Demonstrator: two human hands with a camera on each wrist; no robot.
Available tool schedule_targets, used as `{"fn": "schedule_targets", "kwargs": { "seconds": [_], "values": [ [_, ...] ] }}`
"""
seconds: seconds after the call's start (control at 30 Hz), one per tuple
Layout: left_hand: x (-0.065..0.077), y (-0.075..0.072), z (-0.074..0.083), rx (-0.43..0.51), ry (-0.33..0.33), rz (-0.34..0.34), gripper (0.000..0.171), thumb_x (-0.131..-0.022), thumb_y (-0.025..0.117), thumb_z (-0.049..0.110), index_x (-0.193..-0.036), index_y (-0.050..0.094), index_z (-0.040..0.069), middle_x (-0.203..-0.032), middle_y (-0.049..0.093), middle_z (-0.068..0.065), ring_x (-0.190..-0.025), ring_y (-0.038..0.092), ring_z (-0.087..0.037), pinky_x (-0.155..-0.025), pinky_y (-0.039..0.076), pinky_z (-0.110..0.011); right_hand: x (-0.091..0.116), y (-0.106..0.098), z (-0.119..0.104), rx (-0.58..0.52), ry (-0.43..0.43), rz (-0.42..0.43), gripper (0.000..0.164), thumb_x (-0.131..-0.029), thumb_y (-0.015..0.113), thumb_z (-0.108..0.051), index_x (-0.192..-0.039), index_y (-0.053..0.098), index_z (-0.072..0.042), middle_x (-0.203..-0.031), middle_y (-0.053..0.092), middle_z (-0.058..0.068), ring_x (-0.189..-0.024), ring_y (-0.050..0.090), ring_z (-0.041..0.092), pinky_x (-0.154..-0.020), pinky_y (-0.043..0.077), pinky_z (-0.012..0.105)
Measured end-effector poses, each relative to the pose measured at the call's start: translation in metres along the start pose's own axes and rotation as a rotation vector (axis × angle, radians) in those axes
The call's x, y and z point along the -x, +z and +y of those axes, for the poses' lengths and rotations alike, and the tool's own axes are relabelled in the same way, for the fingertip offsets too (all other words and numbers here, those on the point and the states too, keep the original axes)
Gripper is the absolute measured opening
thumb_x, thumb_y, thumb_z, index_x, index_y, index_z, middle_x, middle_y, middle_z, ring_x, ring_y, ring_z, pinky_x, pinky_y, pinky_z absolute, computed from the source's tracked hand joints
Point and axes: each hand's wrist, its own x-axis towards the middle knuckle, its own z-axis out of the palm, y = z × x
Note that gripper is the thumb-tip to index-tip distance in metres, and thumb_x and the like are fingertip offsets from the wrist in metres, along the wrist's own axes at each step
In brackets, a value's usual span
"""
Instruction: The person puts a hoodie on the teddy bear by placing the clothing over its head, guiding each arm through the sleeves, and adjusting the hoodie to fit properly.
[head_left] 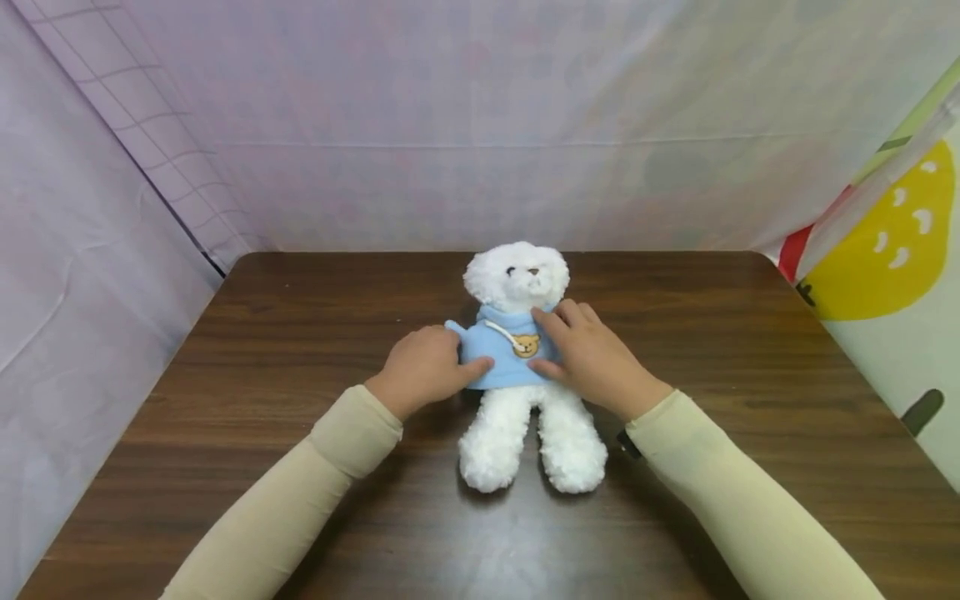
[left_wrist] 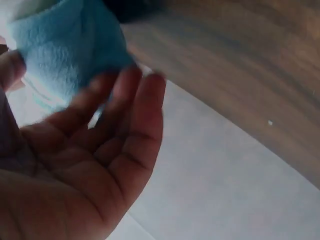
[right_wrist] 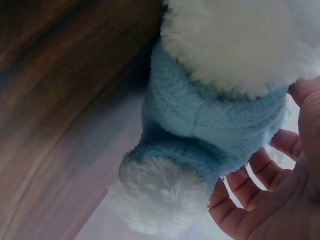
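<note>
A white plush teddy bear [head_left: 517,275] lies face up on the brown wooden table [head_left: 315,308], wearing a light blue sweater [head_left: 498,367] with a small tan bear-face pouch [head_left: 527,346]. At the sweater's left side, my left hand [head_left: 423,367] grips the cloth, thumb in front and fingers behind. An edge of sleeve pokes up above that hand. My right hand [head_left: 600,354] holds the bear's other side, with thumb and forefinger on the sweater's front. In the right wrist view, a fluffy white paw [right_wrist: 160,195] sticks out of a blue sleeve [right_wrist: 175,150].
A pale patterned curtain [head_left: 450,125] hangs behind the table's far edge, and a white cloth [head_left: 60,275] hangs along the left. On the right is a sheet with a large yellow print [head_left: 892,250].
</note>
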Motion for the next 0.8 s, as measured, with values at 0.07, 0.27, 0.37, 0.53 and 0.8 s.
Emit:
{"fn": "schedule_targets", "kwargs": {
  "seconds": [0.07,0.27,0.37,0.53,0.8],
  "values": [
    [-0.001,0.003,0.0,0.002,0.012,0.029,0.063,-0.093,0.061,0.056,-0.12,0.064,-0.001,-0.105,0.063,-0.013,-0.091,0.061,-0.027,-0.079,0.051,-0.041,0.0,0.002,0.0,-0.013,0.014,0.0,0.069,-0.088,0.077,-0.036,-0.137,0.051,0.005,-0.108,0.05,0.016,-0.09,0.045,0.029,-0.075,0.043,0.041],
    [-0.004,0.006,-0.006,0.064,0.111,0.07,0.073,-0.091,0.067,0.049,-0.142,0.048,0.001,-0.128,0.053,-0.014,-0.113,0.052,-0.029,-0.093,0.046,-0.042,-0.002,0.004,-0.002,-0.027,0.039,-0.014,0.066,-0.089,0.076,-0.037,-0.135,0.05,0.003,-0.109,0.05,0.016,-0.094,0.046,0.03,-0.077,0.044,0.042],
    [-0.005,0.005,-0.009,0.098,0.141,0.057,0.075,-0.088,0.071,0.049,-0.141,0.049,0.001,-0.129,0.056,-0.013,-0.116,0.053,-0.027,-0.096,0.045,-0.041,-0.002,0.004,-0.003,-0.039,0.061,-0.029,0.066,-0.089,0.075,-0.037,-0.135,0.049,0.003,-0.108,0.049,0.015,-0.094,0.045,0.03,-0.077,0.044,0.043],
    [-0.008,0.004,-0.012,0.156,0.118,0.042,0.076,-0.084,0.076,0.05,-0.137,0.053,0.001,-0.126,0.06,-0.012,-0.112,0.056,-0.026,-0.092,0.047,-0.04,-0.001,0.006,-0.007,-0.068,0.114,-0.043,0.067,-0.091,0.074,-0.038,-0.137,0.048,0.003,-0.111,0.048,0.015,-0.096,0.044,0.031,-0.078,0.043,0.043],
    [-0.011,0.009,-0.014,0.086,-0.014,0.078,0.055,-0.084,0.074,0.055,-0.102,0.064,0.003,-0.081,0.061,-0.004,-0.071,0.058,-0.019,-0.064,0.048,-0.035,-0.003,0.008,-0.012,-0.073,0.163,-0.033,0.068,-0.09,0.074,-0.038,-0.137,0.047,0.003,-0.117,0.049,0.019,-0.098,0.045,0.033,-0.08,0.044,0.045]
  ]
}}
